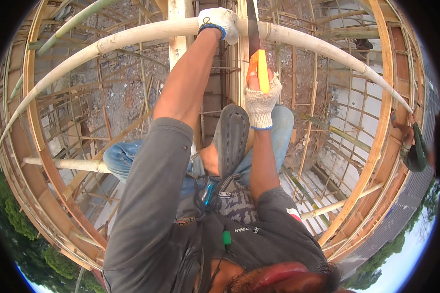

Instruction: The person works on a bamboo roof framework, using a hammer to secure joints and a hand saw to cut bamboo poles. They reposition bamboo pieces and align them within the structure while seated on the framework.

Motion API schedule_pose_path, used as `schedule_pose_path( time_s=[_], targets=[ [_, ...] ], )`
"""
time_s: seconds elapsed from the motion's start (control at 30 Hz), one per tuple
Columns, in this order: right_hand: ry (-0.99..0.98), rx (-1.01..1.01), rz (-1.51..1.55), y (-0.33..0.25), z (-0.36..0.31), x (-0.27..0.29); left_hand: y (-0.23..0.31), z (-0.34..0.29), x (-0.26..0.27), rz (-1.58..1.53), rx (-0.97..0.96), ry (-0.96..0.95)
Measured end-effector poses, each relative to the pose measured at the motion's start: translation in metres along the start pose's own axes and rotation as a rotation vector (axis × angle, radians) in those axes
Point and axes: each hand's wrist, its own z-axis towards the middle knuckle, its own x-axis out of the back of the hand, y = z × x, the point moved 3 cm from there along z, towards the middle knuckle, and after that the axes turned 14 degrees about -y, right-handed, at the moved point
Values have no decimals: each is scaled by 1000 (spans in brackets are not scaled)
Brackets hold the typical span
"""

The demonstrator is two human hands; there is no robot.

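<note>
A long pale bamboo pole (146, 33) arcs across the upper part of the head view. My left hand (219, 24), in a white knitted glove with a blue cuff, is closed over the top of it. My gloved right hand (265, 100) grips the orange handle of a handsaw (260, 66) just right of my left hand. Its dark blade points away from me and lies against the pole. The far end of the blade runs out of view at the top edge, and the cutting teeth are too unclear to make out.
I squat with a grey clog (232, 141) on narrow timber over an open frame. Wooden beams (178, 44) run away from me. A lattice of bamboo and sticks spreads below on both sides. Another person (415, 151) is at the far right, near the pole's end.
</note>
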Motion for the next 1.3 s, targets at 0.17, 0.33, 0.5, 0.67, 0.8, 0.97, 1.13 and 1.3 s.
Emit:
schedule_pose_path(
  time_s=[0.17,0.33,0.5,0.67,0.8,0.97,1.13,1.3],
  targets=[
    [31,41,16,-11,-39,-9,-11,-1,0,-3,20,-32],
    [12,30,-43,2,16,-7,0,3,4,-20,3,-22],
    [61,73,-38,-13,-46,-7,-10,0,-6,32,12,2],
    [-11,-10,-30,-12,17,-6,4,-2,3,-17,19,5],
    [76,54,18,-14,-48,-9,-14,5,-1,1,46,-57],
    [30,-31,2,-3,23,-5,4,1,2,-12,-34,-42],
    [37,57,-68,5,-61,-12,-18,8,-6,-6,-18,-14],
    [27,-1,49,-5,63,-11,3,-1,2,-2,-50,-28]
  ],
)
